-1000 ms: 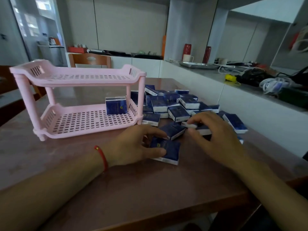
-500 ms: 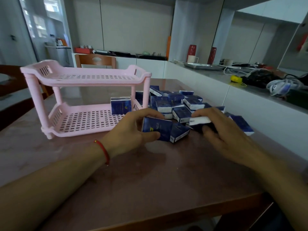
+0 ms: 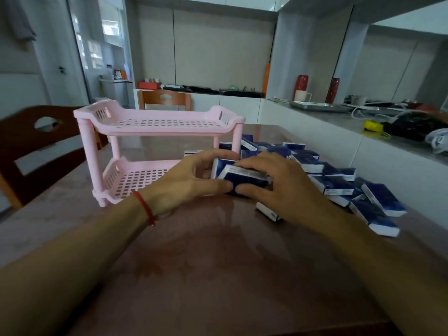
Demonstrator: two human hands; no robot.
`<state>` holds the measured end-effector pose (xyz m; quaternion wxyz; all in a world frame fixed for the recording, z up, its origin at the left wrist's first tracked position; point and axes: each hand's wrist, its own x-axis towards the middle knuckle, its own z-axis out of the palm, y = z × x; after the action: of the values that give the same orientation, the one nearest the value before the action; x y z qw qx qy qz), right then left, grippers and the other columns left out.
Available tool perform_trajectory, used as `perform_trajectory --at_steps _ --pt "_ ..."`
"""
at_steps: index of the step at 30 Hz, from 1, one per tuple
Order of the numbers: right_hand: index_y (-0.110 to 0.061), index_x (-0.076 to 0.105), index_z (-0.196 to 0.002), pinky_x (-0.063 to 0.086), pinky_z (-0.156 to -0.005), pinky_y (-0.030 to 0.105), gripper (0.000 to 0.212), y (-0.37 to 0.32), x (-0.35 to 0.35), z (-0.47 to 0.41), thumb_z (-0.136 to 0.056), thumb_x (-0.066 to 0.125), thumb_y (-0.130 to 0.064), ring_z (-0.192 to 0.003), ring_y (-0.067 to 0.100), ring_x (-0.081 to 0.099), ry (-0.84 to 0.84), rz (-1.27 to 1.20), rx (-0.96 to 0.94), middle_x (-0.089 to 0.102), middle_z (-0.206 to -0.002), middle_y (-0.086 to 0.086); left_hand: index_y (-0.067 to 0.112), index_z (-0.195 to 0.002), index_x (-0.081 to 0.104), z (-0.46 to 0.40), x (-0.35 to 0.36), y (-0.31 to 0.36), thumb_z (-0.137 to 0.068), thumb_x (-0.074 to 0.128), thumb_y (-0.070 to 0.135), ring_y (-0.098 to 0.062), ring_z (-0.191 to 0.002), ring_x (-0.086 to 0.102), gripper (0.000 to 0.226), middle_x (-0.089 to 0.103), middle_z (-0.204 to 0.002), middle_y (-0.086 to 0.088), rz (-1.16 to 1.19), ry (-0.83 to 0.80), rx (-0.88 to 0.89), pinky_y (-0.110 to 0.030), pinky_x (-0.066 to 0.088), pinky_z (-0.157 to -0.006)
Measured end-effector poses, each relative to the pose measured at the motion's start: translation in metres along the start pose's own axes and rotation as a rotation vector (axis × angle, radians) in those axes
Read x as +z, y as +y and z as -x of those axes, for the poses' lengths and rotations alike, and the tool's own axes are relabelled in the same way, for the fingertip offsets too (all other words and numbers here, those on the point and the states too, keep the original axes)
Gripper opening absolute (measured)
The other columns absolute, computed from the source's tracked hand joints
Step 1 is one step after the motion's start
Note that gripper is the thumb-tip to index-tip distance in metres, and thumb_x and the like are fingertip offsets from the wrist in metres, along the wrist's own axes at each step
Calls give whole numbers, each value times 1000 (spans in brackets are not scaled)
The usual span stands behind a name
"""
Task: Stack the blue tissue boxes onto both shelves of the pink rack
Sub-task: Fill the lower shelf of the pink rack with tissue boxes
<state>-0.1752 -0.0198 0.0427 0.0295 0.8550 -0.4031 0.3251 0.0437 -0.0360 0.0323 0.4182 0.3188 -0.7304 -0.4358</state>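
Note:
The pink two-shelf rack stands on the table at centre left, its top shelf bare. My left hand and my right hand meet in front of the rack's right end, together gripping a small bundle of blue tissue boxes held just above the table. One blue box stands on the lower shelf, mostly hidden behind my left hand. A pile of several loose blue tissue boxes lies on the table to the right of the rack.
The brown glossy table stretches toward me. Wooden chairs stand at the left and behind the rack. A white counter with cables, a tray and red vases runs along the right.
Both hands have lifted their boxes off the table and brought them together into one bundle, moving up and left toward the rack's right end.

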Motion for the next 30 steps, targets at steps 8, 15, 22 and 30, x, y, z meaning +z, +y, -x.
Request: perform_trajectory --at_steps 8,15,22,30 --pt "-19 59 -116 56 -75 30 45 -15 42 -25 -85 62 -52 -97 16 62 198 147 -141 59 -114 -1 14 -131 61 15 -30 -15 -89 72 9 -27 -110 71 44 71 -124 -7 -59 211 -33 -47 59 -91" --pt "-9 61 -113 50 -71 18 25 -6 58 -33 -95 54 -25 -98 19 62 424 81 -200 61 -110 6 16 -133 54 17 -47 -18 -92 71 19 12 -84 65 44 68 -111 5 -366 489 -58 0 45 -66" --pt "-9 57 -106 39 -74 5 22 16 63 -30 -88 51 -20 -94 -1 41 471 -51 -79 48 -102 -6 18 -128 54 -10 -53 -34 -90 73 29 -15 -98 62 43 63 -111 2 -659 442 -92 -30 55 -86" --pt "-10 57 -105 38 -67 6 30 27 61 -33 -85 45 -29 -85 1 43 468 -89 3 43 -99 -12 18 -130 60 -27 -59 -48 -78 85 29 -18 -104 58 59 55 -126 -6 -944 215 -113 -29 51 -95"
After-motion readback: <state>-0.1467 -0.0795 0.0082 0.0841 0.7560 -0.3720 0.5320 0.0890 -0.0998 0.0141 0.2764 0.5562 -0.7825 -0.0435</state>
